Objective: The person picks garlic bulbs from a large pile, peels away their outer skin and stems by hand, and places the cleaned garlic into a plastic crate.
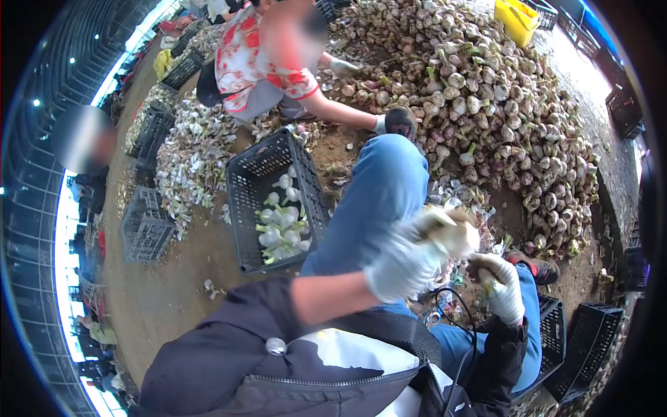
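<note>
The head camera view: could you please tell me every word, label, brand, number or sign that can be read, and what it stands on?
None: no text can be read.
The black perforated plastic crate and yellow plastic container show no legible lettering.
The white-gloved left hand is blurred, so any mark there cannot be made out.
Distant background items are too small to read.
</note>
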A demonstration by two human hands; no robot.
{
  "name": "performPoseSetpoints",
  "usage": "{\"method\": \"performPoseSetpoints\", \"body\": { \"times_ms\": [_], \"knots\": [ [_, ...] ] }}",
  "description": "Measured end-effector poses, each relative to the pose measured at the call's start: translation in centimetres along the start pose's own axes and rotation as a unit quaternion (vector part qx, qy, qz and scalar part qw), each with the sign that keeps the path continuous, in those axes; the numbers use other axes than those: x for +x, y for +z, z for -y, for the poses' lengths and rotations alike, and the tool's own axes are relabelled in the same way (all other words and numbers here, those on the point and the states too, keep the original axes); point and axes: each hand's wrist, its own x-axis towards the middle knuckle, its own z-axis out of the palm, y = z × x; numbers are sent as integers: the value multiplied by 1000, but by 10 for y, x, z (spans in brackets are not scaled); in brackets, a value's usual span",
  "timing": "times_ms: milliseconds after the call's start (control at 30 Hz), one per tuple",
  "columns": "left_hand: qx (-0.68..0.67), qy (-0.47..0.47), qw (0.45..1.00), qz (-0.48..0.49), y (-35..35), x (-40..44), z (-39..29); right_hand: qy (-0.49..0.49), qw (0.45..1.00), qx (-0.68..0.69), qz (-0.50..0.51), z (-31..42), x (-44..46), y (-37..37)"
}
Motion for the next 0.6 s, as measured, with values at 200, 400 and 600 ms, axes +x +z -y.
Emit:
{"method": "performPoseSetpoints", "body": {
  "times_ms": [200,400,600],
  "knots": [
    [326,191,896,-231,-143,-23,-123,-120,968,-211,-67,-37,3,-16],
    [498,-144,775,-361,-464,-78,-89,-97,960,-251,-74,-44,11,-24],
    [266,104,913,-290,-323,66,-117,70,941,-322,-77,-100,24,-47]
  ]
}}
